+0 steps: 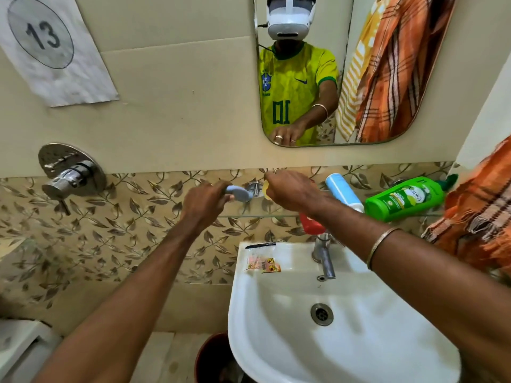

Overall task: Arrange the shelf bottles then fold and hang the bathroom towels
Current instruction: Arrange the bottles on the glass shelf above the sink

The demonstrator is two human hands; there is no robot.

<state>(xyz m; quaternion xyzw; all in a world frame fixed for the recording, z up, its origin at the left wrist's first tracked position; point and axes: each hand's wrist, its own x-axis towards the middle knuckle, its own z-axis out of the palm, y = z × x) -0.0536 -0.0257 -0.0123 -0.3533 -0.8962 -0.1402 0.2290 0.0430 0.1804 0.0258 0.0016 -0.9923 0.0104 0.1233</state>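
Above the sink [276, 341], the glass shelf [249, 216] holds toppled bottles. Left hand [204, 201] grips a blue bottle [240, 192], right hand [290, 192] a yellow one [266, 192]; stand both upright beside the green bottle [403, 199].

The upper wall [171, 87] is finished in plain cream tile. A band of leaf-patterned tile [110, 233] runs beneath it. A paper sheet [52, 48] marked "13" inside a circle is fixed at upper left. A chrome shower mixer valve [70, 172] is mounted on the wall at left. A rounded-corner mirror [343, 78] hangs at upper right. A white ceramic washbasin [345, 327] with a chrome tap [323, 255] sits below. A dark red bin [213, 357] stands beneath the basin's left edge. Lighting is even.
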